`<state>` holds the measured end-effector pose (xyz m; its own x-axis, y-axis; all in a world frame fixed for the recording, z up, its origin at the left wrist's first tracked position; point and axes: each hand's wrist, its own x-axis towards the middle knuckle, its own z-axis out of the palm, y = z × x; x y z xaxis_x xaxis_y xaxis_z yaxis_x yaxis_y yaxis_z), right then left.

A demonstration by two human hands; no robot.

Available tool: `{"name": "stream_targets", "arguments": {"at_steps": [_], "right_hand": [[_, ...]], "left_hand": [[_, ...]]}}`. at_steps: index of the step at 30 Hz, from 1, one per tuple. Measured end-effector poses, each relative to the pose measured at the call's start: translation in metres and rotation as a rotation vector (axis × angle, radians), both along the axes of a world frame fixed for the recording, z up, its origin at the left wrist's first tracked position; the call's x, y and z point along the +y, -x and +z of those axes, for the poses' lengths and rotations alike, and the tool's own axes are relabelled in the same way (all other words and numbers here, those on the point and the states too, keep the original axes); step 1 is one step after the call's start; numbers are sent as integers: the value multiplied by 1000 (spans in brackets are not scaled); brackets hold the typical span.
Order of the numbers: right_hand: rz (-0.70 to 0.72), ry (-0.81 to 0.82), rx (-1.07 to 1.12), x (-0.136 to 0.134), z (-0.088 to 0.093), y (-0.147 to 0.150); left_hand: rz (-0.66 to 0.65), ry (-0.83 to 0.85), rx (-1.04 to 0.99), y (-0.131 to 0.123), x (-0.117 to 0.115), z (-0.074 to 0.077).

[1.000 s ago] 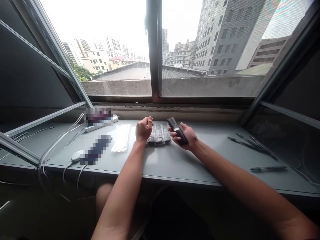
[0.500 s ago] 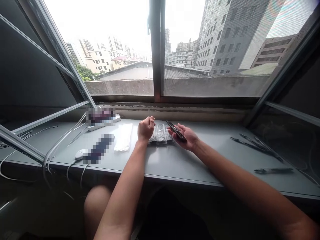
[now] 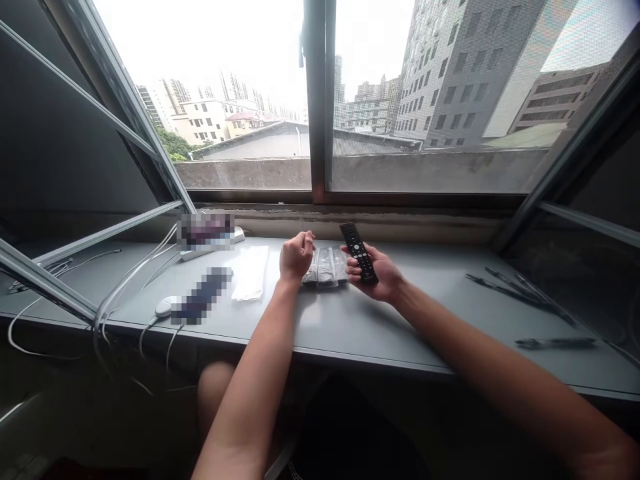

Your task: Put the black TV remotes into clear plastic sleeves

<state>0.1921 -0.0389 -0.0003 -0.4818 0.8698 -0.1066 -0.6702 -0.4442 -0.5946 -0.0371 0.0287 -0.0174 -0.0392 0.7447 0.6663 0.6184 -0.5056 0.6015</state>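
Note:
A black remote control with several light buttons is gripped in my right hand, its button face toward me and its far end tilted up. My left hand is closed, the fingers curled; whether anything small sits inside them is hidden. Between the two hands a clear plastic-wrapped packet lies on the grey desk, partly covered by my left hand. To the left of that hand rests a white folded plastic bag or sheet.
At the left stand a white power strip, a white round charger and blurred-out items, with white cables trailing over the desk edge. Dark cables and a pen lie at the right. A window is behind.
My right hand has turned the remote control so its buttons face me, and its fingers have closed round it. The left hand keeps its curled shape. The view has shifted slightly.

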Motion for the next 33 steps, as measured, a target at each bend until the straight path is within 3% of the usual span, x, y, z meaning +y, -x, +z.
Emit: {"name": "stream_targets", "arguments": {"at_steps": [5, 15, 22, 25, 29, 33], "right_hand": [[-110, 29, -95, 0, 1, 4], [61, 19, 10, 4, -6, 2], [-130, 107, -109, 4, -4, 8], [-115, 122, -104, 2, -3, 7], [-117, 16, -117, 0, -5, 8], [-228, -255, -226, 0, -10, 10]], "left_hand": [[14, 18, 12, 0, 0, 0], [9, 16, 19, -1, -1, 1], [-2, 11, 15, -2, -1, 0], [-9, 18, 24, -2, 0, -1], [-5, 24, 52, -3, 1, -2], [-5, 13, 53, -3, 2, -3]]}}
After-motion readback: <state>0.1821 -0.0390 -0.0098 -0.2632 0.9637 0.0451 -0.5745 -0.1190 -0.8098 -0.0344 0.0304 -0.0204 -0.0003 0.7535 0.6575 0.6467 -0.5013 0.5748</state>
